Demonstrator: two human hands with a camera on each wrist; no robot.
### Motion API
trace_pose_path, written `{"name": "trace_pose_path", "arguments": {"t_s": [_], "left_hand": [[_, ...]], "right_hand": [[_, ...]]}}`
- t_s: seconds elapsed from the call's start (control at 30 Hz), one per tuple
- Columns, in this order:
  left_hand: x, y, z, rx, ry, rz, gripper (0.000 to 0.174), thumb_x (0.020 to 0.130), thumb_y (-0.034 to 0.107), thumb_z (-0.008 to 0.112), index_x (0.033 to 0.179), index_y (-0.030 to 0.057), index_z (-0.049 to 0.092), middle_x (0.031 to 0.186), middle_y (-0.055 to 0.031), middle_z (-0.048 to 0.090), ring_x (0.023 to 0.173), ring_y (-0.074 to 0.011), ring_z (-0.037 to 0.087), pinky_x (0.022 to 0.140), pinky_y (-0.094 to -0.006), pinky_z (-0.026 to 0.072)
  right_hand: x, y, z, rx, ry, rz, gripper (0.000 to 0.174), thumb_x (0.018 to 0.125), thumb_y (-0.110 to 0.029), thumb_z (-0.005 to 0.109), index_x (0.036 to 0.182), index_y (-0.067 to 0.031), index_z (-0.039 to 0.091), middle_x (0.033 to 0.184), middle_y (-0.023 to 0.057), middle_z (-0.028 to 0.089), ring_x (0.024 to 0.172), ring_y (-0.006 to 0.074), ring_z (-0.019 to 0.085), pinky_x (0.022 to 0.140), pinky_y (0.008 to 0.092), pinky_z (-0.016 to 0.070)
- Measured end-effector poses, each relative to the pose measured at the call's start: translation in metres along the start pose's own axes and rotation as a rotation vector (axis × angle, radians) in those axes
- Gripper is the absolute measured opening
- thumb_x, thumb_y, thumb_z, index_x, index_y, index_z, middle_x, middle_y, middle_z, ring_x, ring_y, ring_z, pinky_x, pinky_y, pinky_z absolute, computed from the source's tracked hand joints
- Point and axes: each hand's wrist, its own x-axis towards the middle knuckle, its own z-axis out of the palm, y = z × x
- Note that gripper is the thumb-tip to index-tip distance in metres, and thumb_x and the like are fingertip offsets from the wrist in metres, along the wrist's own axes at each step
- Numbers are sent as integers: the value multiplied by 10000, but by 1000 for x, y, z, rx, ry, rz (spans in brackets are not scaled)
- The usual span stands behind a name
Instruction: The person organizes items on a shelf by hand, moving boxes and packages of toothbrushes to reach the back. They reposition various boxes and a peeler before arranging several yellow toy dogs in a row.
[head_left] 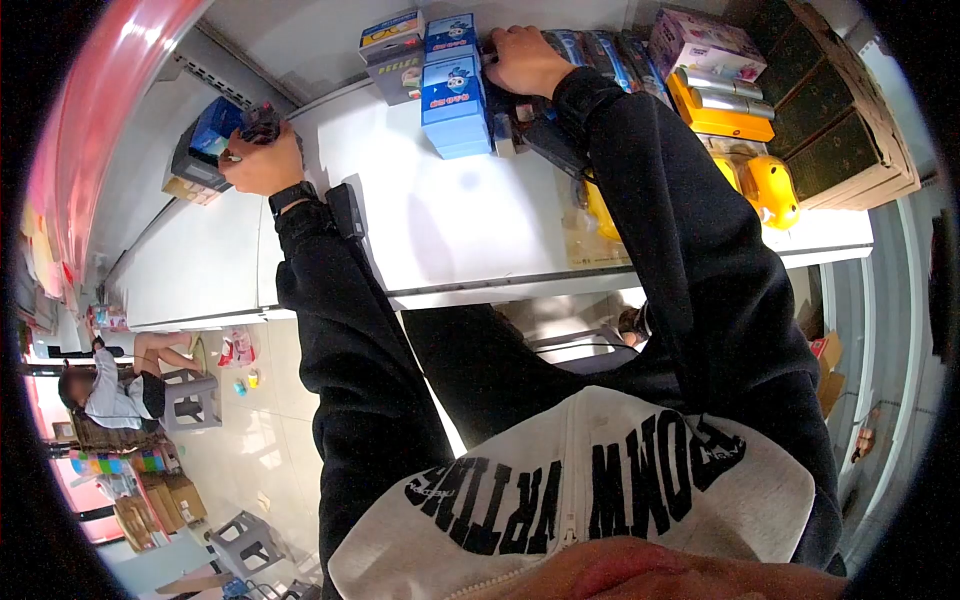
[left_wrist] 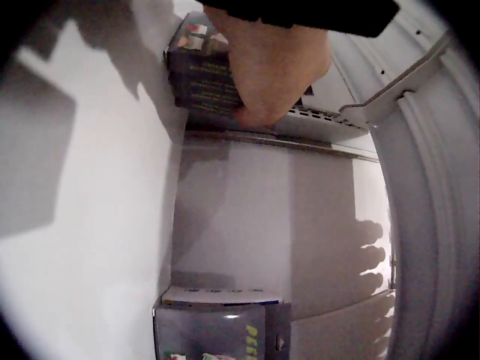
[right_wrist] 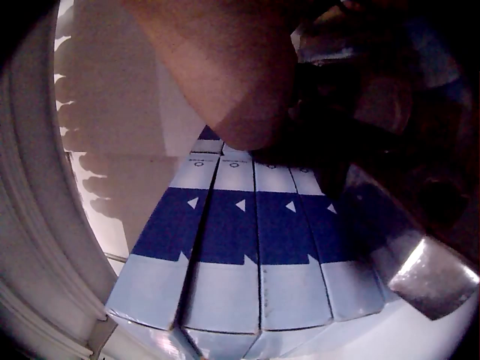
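Observation:
My left hand is at the back left of the white shelf, fingers curled at a dark, shiny package. Next to it stand dark boxes with a blue box on top. The left wrist view has the hand against a stack of dark boxes with green print. My right hand reaches down just right of the blue and white boxes, over dark packages. In the right wrist view the hand overlaps the far end of the box row; its fingertips are hidden.
A peeler box stands left of the blue boxes. To the right are blister packs, a purple box, yellow items and a large brown carton. A person sits at the far left beyond the shelf.

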Motion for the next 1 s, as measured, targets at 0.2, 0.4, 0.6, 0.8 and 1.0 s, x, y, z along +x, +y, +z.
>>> {"name": "trace_pose_path", "arguments": {"t_s": [0.2,0.4,0.6,0.8,1.0], "left_hand": [[2,6,-8,-4,83,103,684,538,348,843,1128,107,597,1131,-264,509,957,-428,550,740,-540,477],[9,5,-7,31,207,263,371,543,365,848,831,172,714,836,-188,668,840,-394,615,653,-513,509],[9,3,-4,34,228,289,270,554,318,815,801,247,730,832,-157,666,835,-369,617,646,-499,504],[10,-1,0,48,237,317,265,559,342,815,798,269,726,817,-140,657,823,-346,619,639,-498,479],[9,0,2,118,195,270,249,584,383,814,787,273,719,797,-135,651,794,-335,617,622,-483,472]], "right_hand": [[-1,-1,-1,35,4,29,420,796,-270,621,1084,35,606,1036,237,640,1035,391,587,931,458,450],[-1,0,-3,72,-9,-3,494,769,-313,619,1108,46,611,1067,275,628,1054,431,577,954,487,445],[-2,1,-1,71,-10,-10,548,762,-336,616,1136,64,594,1076,293,624,1056,444,579,952,500,450],[0,2,1,69,4,-20,527,760,-334,619,1098,71,603,1056,298,628,1032,447,589,938,489,459],[0,3,0,66,6,-34,514,754,-329,623,1084,66,613,1047,300,631,1020,448,597,927,494,466]]}}
